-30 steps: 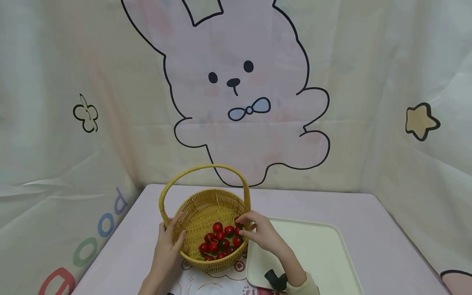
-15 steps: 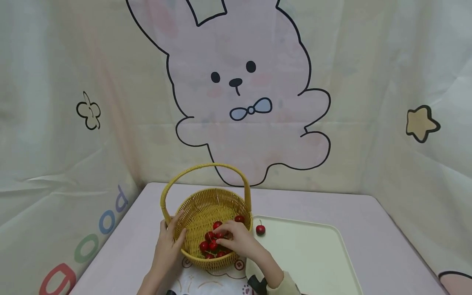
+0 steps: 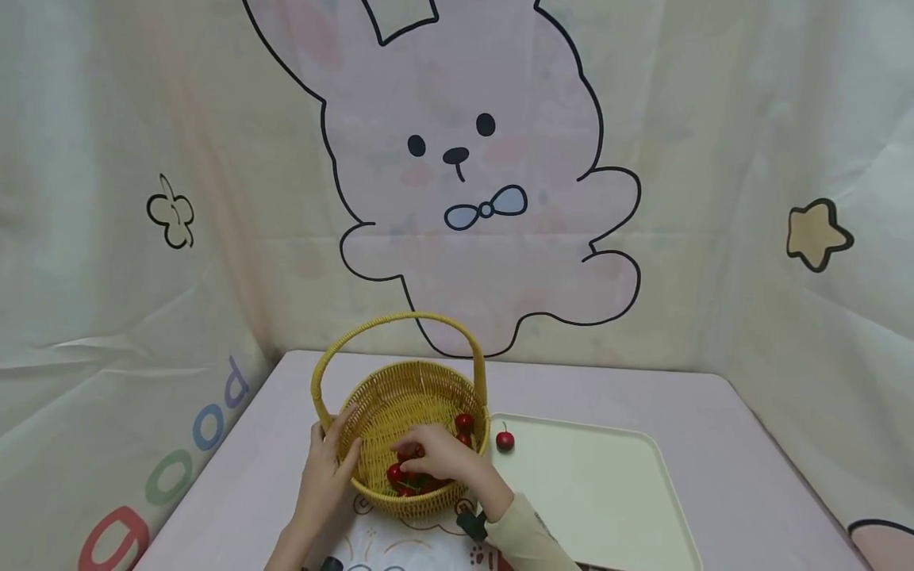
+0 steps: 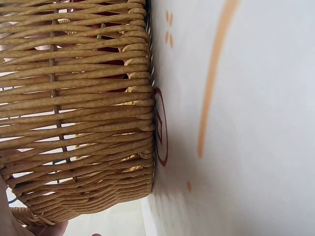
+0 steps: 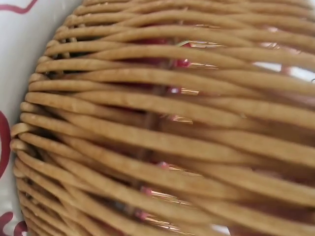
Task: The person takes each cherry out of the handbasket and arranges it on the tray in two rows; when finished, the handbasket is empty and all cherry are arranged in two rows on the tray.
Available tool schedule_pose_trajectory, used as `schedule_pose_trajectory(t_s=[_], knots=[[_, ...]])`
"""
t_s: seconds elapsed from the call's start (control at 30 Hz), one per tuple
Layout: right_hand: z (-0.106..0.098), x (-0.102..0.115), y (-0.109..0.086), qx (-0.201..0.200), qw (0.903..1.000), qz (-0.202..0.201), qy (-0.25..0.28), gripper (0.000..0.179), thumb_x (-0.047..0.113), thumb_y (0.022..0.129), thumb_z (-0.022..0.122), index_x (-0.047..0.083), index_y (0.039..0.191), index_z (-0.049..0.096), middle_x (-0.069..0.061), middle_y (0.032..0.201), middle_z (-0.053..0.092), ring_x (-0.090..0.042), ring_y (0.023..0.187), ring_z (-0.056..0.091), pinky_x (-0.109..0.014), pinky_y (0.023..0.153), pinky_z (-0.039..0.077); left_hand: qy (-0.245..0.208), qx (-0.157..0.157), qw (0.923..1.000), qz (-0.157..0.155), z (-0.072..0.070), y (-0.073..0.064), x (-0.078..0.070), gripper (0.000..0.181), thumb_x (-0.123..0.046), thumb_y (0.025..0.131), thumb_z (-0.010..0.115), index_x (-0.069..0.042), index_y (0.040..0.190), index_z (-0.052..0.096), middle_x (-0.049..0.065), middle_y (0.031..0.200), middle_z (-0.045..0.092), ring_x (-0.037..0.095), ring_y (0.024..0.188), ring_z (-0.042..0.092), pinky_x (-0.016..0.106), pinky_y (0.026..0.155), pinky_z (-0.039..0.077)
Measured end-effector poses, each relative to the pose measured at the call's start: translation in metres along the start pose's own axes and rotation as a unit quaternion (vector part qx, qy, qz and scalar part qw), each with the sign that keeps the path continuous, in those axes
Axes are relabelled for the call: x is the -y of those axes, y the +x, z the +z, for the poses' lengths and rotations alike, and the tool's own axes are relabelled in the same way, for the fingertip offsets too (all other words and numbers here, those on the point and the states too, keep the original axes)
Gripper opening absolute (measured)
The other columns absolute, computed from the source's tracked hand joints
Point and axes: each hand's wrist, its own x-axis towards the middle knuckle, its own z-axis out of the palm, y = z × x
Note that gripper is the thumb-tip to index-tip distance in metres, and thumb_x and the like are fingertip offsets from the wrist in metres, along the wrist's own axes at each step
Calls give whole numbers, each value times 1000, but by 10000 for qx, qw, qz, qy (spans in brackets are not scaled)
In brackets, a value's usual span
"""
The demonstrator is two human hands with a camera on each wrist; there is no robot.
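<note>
A yellow wicker basket (image 3: 378, 396) with a tall arched handle stands on the table, several red cherries (image 3: 395, 473) lying in its near part. My left hand (image 3: 321, 476) grips the basket's left rim near the handle's foot. Inside the basket, my right hand (image 3: 435, 452) reaches over the cherries with thumb and fingers bent down among them; whether it pinches one is hidden. In the left wrist view the woven wall (image 4: 78, 113) fills the left side, with dark red showing through. The right wrist view shows the blurred weave (image 5: 147, 113) close up.
To the right of the basket lies a pale tray (image 3: 600, 484), with one stemmed cherry (image 3: 505, 439) near its far left corner. A printed mat (image 3: 400, 547) lies under and before the basket. Fabric walls with cartoon drawings enclose the table (image 3: 607, 388).
My right hand has moved left, from the basket's right rim to over the middle cherries. The cherry on the tray has come into view. My left hand stays on the rim.
</note>
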Motion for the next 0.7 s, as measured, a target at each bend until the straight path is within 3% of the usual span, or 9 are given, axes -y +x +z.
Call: schedule_pose_trajectory(t_s=[0.23, 0.53, 0.7], knots=[[5, -1, 9, 236, 9992, 86, -314, 27, 8, 84, 67, 8, 111, 68, -2, 103, 67, -9, 89, 61, -15, 74, 46, -10, -20, 10000, 47, -2, 1, -2, 54, -16, 89, 61, -27, 139, 42, 14, 120, 38, 30, 87, 52, 41, 62, 45], [11, -2, 14, 696, 9931, -266, -904, 33, 9, 83, 68, 15, 115, 67, 4, 114, 64, -9, 106, 56, -20, 87, 45, 30, -31, 9999, 113, -1, 2, 0, 54, -17, 89, 61, -27, 139, 41, 15, 120, 39, 30, 89, 52, 43, 64, 45], [15, -4, 14, 783, 9911, -177, -1064, 32, 12, 82, 70, 21, 112, 68, 9, 114, 63, -7, 107, 54, -24, 90, 43, -15, -9, 10000, 93, 0, 1, 1, 54, -16, 89, 61, -25, 139, 42, 15, 120, 39, 29, 87, 51, 41, 63, 44]])
